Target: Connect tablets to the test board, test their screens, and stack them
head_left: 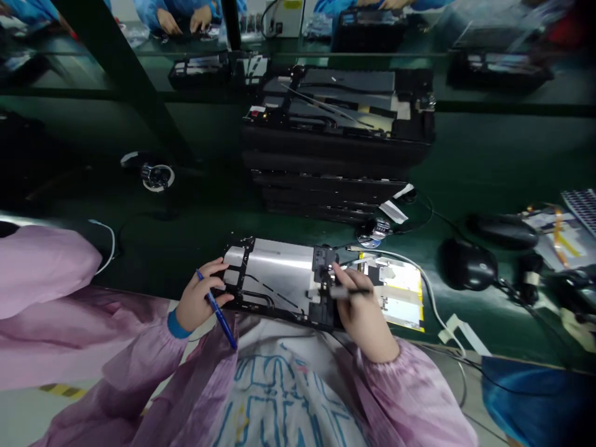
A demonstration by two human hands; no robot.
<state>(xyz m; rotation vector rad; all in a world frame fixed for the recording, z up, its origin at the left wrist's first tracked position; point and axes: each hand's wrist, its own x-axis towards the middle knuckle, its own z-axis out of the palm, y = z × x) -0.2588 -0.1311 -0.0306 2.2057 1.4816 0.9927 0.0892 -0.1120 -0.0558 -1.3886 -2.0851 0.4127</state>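
An opened flat black electronic device (279, 273) with a silver battery pack lies at the table's front edge, before my body. My left hand (200, 295) is at its left end, fingertips against the frame, and a blue pen (218, 310) is held between its fingers. My right hand (361, 316) is over the device's right end, its index finger reaching onto the dark section there. A short grey-and-black tool (349, 292), slightly blurred, is in its grip; its exact kind is unclear. Partly behind that hand lies a yellow-edged panel (405, 295).
A stack of similar black devices (339, 143) stands beyond the one before me. To the right are a black mouse (472, 264), cables and a white cord (426, 279). Round metal-topped items (158, 178) sit at left. A pink sleeve (46, 267) shows at left; co-workers' hands (184, 22) are across the table.
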